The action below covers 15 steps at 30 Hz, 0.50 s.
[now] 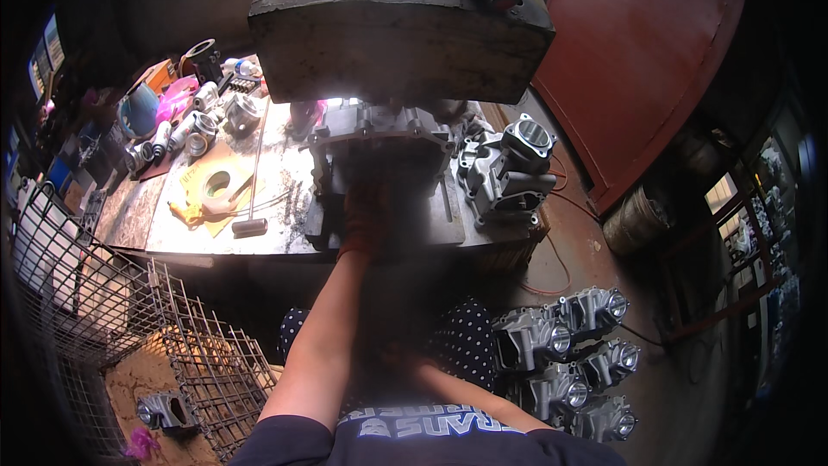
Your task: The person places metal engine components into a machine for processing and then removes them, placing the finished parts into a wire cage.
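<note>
A large grey metal casting with bolt lugs along its edge stands on the workbench in front of me, below a big dark box-shaped block. My left hand, looking reddish-orange as if gloved, reaches forward to the near side of this casting. Its fingers fade into a dark blur, so any grip or contact cannot be made out. Low in front of my body, close to my lap, is my right hand. The same dark smear covers most of it, and its fingers are hidden.
Finished-looking metal housings stand right of the casting; several more lie on the floor at right. A hammer, a ring on yellow card and loose parts occupy the bench's left. A wire cage stands lower left; a red panel rises at right.
</note>
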Each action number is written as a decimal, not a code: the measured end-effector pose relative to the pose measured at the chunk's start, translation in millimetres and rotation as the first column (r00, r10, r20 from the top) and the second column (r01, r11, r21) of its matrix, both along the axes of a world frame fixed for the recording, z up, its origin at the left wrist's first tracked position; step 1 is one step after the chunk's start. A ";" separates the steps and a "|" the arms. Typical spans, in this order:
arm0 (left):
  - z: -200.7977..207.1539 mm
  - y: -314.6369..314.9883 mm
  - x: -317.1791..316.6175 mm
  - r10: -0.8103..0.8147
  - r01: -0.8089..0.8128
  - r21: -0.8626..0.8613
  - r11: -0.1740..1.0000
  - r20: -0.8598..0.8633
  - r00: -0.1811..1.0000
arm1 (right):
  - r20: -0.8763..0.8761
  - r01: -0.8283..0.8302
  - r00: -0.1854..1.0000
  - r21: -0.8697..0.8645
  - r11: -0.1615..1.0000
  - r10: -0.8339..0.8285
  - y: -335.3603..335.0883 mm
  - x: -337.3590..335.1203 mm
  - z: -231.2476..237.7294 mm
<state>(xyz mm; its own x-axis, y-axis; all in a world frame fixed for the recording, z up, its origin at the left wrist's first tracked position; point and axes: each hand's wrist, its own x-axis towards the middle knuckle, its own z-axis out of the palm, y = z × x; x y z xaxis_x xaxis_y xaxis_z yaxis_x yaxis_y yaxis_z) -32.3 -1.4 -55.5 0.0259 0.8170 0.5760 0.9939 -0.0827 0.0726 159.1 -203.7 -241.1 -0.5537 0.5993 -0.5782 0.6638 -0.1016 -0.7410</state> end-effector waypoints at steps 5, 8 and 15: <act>-3.3 2.3 -1.9 -0.008 0.008 0.005 1.000 0.020 1.000 | -0.034 -0.149 0.987 0.208 0.967 0.160 -4.2 7.7 -23.4; 4.4 1.0 2.1 -0.019 0.018 0.022 1.000 0.028 0.999 | -0.016 -0.174 0.983 0.226 0.958 0.183 -3.5 9.5 -18.6; 7.1 -2.2 2.7 -0.001 0.001 0.014 1.000 -0.003 1.000 | 0.105 -0.105 0.990 0.104 0.989 0.094 -0.2 2.8 40.9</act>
